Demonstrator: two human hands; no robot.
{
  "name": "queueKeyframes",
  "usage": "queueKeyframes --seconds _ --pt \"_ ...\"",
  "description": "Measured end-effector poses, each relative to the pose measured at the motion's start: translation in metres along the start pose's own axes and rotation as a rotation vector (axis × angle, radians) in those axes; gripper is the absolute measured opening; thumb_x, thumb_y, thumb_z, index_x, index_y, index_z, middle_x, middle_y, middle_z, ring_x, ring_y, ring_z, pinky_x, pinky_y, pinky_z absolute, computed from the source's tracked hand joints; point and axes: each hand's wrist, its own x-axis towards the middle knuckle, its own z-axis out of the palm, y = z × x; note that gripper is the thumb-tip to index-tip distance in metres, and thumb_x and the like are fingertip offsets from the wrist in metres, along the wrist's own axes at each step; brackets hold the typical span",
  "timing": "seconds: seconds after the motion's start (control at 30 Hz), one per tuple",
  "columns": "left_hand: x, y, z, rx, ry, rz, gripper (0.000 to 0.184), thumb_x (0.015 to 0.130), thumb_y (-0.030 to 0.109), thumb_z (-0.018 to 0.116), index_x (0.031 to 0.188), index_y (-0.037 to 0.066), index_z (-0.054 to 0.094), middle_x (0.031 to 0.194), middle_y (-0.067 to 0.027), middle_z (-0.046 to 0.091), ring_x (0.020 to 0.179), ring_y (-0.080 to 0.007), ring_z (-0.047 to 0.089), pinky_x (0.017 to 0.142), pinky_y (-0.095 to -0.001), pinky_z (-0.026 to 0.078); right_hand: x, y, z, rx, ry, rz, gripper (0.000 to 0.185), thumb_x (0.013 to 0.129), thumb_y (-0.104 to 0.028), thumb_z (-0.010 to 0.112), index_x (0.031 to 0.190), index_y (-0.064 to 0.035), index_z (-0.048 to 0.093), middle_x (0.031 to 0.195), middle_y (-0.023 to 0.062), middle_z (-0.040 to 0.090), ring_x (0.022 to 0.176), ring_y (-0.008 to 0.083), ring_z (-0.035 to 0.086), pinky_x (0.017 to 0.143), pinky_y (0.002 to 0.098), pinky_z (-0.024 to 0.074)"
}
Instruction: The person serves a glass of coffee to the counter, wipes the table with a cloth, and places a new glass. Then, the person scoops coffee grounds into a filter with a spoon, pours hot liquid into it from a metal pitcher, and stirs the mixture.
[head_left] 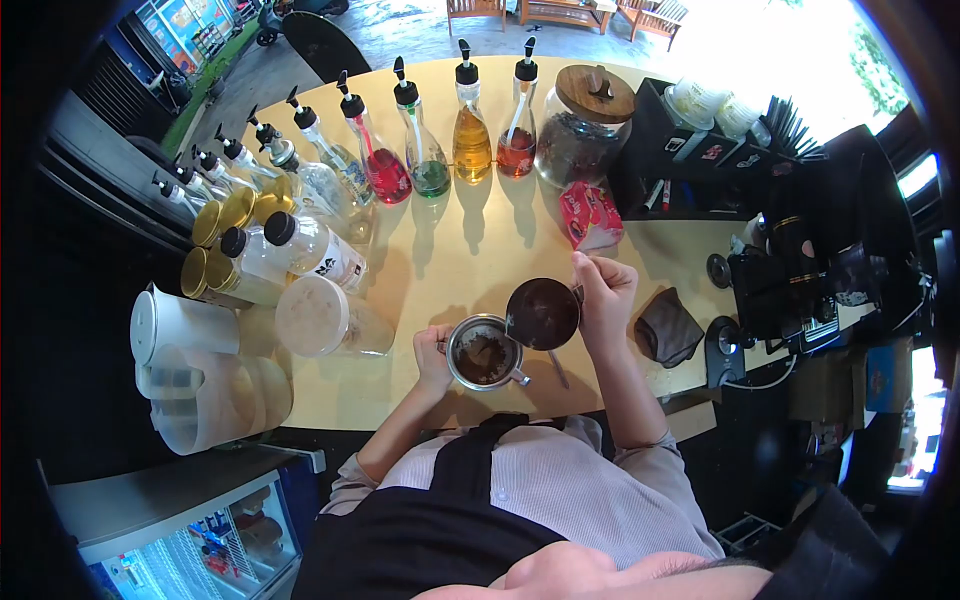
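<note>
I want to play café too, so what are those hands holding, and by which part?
The left hand holds a metal cup by its handle, and the right hand holds a dark-looking cup by its handle.

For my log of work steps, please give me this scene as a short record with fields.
left hand: holds metal cup by its handle
in cup: brown liquid
right hand: holds dark-looking round vessel close to the cup
far side: pump bottles, several with coloured liquid; wooden-lidded jar
right of right hand: dark cloth on table
</note>
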Motion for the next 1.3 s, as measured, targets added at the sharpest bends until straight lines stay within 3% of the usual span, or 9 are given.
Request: queueKeyframes --seconds 0.2,0.47,0.97,1.3 --pt "0.002 0.004 0.001 0.040 -0.040 0.022 0.049 0.094 0.035 0.030 0.052 0.008 0.028 0.049 0.0022 0.026 0.049 -0.0095 0.024 0.047 -0.0304 0.017 -0.002 -0.011 0.005 -0.050 0.014 -0.053 0.040 0.088 -0.007 0.060 0.052 -0.0046 0.042 0.051 -0.0103 0.036 0.048 -0.0012 0.028 0.043 0.0227 0.0176" --pt "0.001 0.005 0.002 0.050 -0.039 0.034 0.048 0.094 0.032 0.026 0.052 0.007 0.029 0.049 0.0021 0.029 0.048 -0.0095 0.026 0.047 -0.0302 0.019 -0.003 -0.021 0.009 -0.190 -0.010 -0.191 0.035 0.085 -0.005 0.060 0.054 0.0018 0.046 0.048 -0.0059 0.038 0.046 0.0006 0.031 0.042 0.0235 0.0227" --pt "0.000 0.004 0.004 -0.028 -0.006 0.029 0.047 0.094 0.029 0.031 0.053 0.007 0.029 0.050 0.0006 0.031 0.050 -0.0094 0.028 0.048 -0.0289 0.022 0.000 -0.031 0.014 -0.299 -0.070 -0.361 0.036 0.080 0.003 0.059 0.051 0.0029 0.037 0.045 0.0013 0.031 0.044 0.0039 0.029 0.041 0.0268 0.0211" --pt "0.002 -0.014 -0.001 0.035 0.027 0.056 0.046 0.095 0.030 0.031 0.054 0.009 0.023 0.051 0.0027 0.023 0.049 -0.0088 0.023 0.047 -0.0296 0.018 -0.002 -0.046 0.023 -0.269 -0.116 -0.391 0.036 0.079 0.003 0.060 0.051 0.0032 0.037 0.044 0.0034 0.032 0.042 0.0057 0.031 0.041 0.0270 0.0237"
